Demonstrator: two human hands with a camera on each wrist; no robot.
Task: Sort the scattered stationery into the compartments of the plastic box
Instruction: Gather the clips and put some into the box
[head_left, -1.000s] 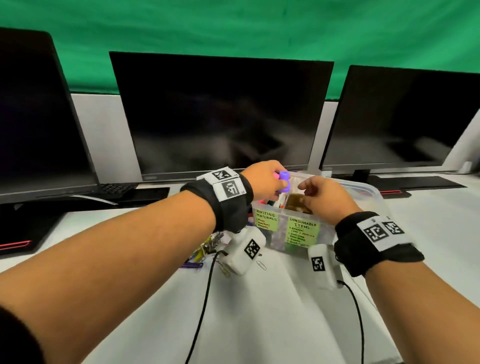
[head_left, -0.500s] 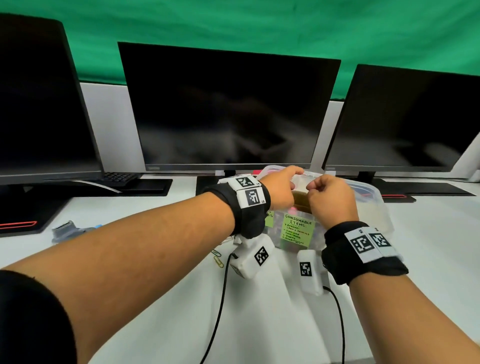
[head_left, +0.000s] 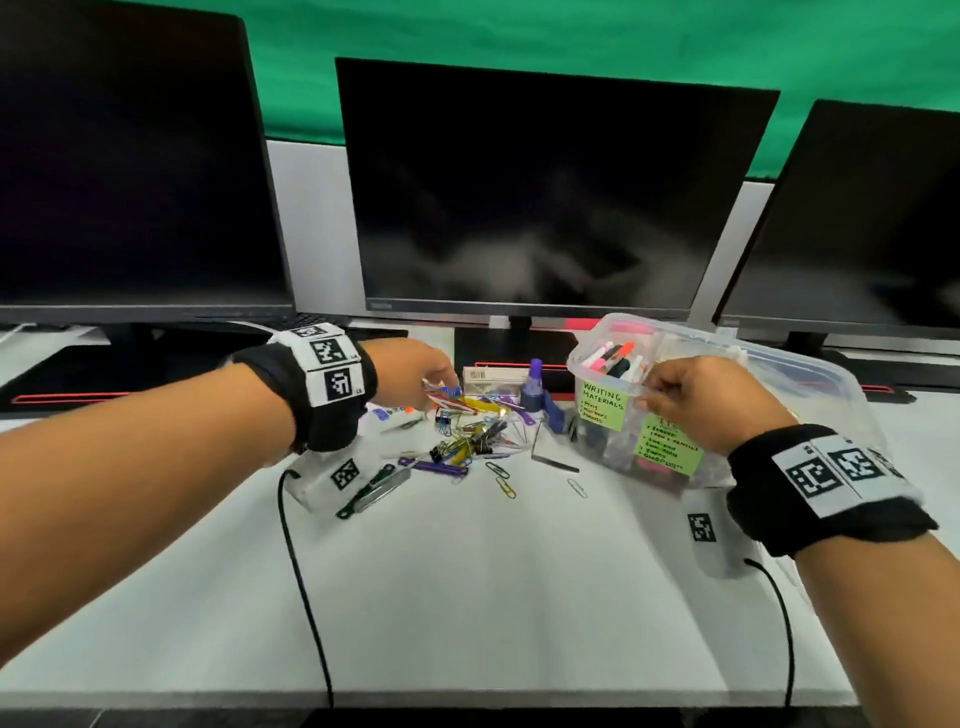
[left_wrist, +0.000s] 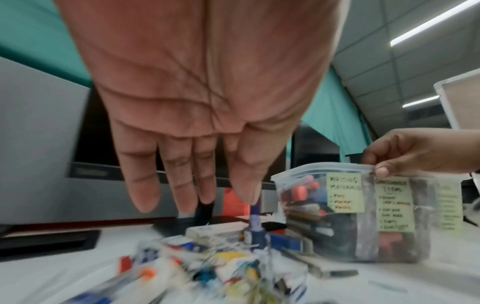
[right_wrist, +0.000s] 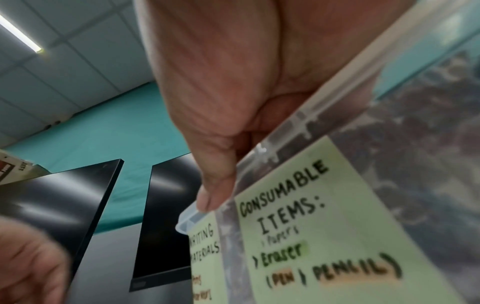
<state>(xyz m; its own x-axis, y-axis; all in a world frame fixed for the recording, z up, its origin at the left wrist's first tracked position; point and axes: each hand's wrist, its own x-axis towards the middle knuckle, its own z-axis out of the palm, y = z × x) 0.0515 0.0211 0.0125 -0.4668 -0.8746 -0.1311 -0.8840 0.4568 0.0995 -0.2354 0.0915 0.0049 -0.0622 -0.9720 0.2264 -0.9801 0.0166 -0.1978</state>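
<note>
Pinching the near rim of the plastic box (head_left: 727, 364) at right of centre, the right hand (head_left: 711, 400) tilts it on the worktop (head_left: 467, 597); the left hand (left_wrist: 197, 102), fingers spread straight, hangs over the scattered stationery (head_left: 467, 431) at centre frame. Pens stand in the box's left compartment.

On the bench (head_left: 467, 597), the plastic box (head_left: 810, 384) stood right of the scattered stationery (head_left: 467, 436), with pens (head_left: 615, 358) in its left compartment. Three monitors (head_left: 545, 197) stood behind.
</note>
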